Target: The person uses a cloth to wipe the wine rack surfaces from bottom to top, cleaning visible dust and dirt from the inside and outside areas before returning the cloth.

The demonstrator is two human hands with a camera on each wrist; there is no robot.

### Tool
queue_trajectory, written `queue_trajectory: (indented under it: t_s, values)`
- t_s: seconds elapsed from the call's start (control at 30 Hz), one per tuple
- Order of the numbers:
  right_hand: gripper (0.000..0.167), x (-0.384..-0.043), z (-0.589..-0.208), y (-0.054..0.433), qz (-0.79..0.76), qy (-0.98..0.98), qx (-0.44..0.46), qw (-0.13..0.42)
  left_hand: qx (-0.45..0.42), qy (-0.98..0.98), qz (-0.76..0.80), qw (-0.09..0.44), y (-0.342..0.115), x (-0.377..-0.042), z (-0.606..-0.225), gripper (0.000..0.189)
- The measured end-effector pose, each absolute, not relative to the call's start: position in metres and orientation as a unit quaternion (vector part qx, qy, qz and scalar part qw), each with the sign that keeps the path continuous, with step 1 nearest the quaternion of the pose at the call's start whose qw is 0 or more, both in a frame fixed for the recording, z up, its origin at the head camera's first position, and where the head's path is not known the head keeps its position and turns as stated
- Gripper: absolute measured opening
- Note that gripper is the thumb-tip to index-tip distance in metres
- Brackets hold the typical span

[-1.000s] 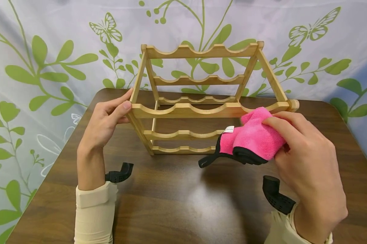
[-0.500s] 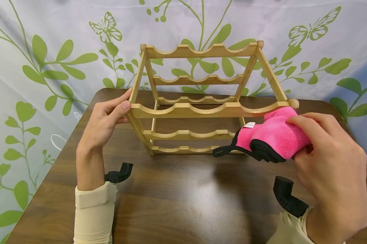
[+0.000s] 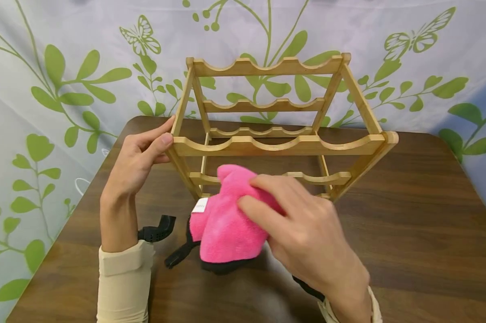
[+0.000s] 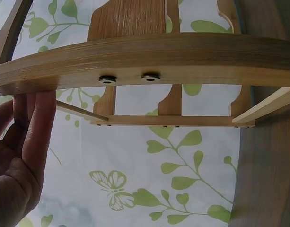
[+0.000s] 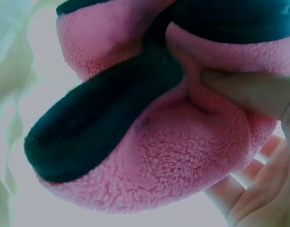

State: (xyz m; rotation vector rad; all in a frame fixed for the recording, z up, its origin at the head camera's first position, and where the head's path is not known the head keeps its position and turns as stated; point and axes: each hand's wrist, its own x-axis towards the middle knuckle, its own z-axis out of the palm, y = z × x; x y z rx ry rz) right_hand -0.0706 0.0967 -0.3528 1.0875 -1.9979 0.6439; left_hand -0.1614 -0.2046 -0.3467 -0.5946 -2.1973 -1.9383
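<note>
A light wooden rack (image 3: pixel 283 146) with scalloped rails stands on the table. At its front left top corner, the left hand (image 3: pixel 134 157) grips the frame between thumb and fingers; the left wrist view shows those fingers (image 4: pixel 38 127) against a side post with bolt heads. The right hand (image 3: pixel 303 229) pinches a bunched pink cloth (image 3: pixel 235 215) with black edging, a white tag and a black loop. It is in front of the rack, left of its middle, covering part of the lower rails. In the right wrist view the thumb presses into the folded cloth (image 5: pixel 182 151).
The dark brown wooden table (image 3: pixel 420 215) extends to both sides of the rack. Behind it hangs a pale backdrop (image 3: pixel 106 27) printed with green leaves and butterflies. Black wrist mounts (image 3: pixel 158 229) sit at the wrists.
The right hand first slid right along the front top rail with the cloth, then swung left and down toward the body, in front of the rack. The left hand and rack stayed in place.
</note>
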Motion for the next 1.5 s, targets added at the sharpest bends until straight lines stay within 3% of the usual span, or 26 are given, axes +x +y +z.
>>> queue_trajectory:
  t_s: [0.17,0.37,1.03,1.5]
  values:
    - [0.034,-0.073,-0.347,0.065,0.245,-0.817,0.449,0.265,-0.191,-0.737,-0.644,0.069,-0.204,-0.161,-0.346,0.037]
    - [0.037,-0.089,-0.365,0.052,0.235,-0.829,0.455,0.225,-0.193,-0.744,-0.636,0.066,-0.206,-0.161,-0.346,0.038]
    - [0.025,-0.108,-0.390,0.041,0.134,-0.859,0.430,0.245,-0.194,-0.728,-0.655,0.051,-0.207,-0.162,-0.346,0.038]
    - [0.034,-0.103,-0.380,0.059,0.107,-0.900,0.379,0.184,-0.196,-0.728,-0.655,0.048,-0.207,-0.160,-0.344,0.038]
